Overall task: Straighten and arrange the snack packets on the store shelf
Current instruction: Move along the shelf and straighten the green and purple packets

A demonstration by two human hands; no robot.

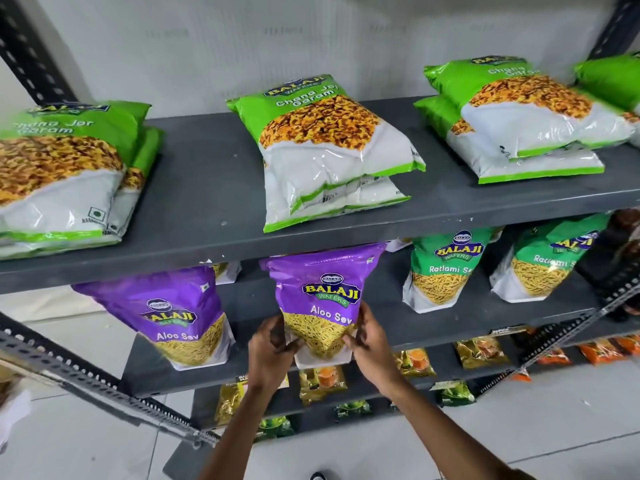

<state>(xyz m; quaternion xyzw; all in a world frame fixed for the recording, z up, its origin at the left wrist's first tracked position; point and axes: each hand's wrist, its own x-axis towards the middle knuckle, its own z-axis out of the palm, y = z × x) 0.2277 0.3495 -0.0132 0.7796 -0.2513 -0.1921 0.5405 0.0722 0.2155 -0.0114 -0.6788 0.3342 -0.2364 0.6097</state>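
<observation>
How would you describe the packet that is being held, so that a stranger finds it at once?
Start at the dark grey shelf carrying the green Chana Jor Garam packets, then drop to the shelf below. Two purple Aloo Sev packets stand there. It is the right Aloo Sev packet, the only one with the left hand and right hand gripping its bottom corners.

One head-worn wide-angle view, close in, faces forward and down at the grey shelf (214, 188) from just above
</observation>
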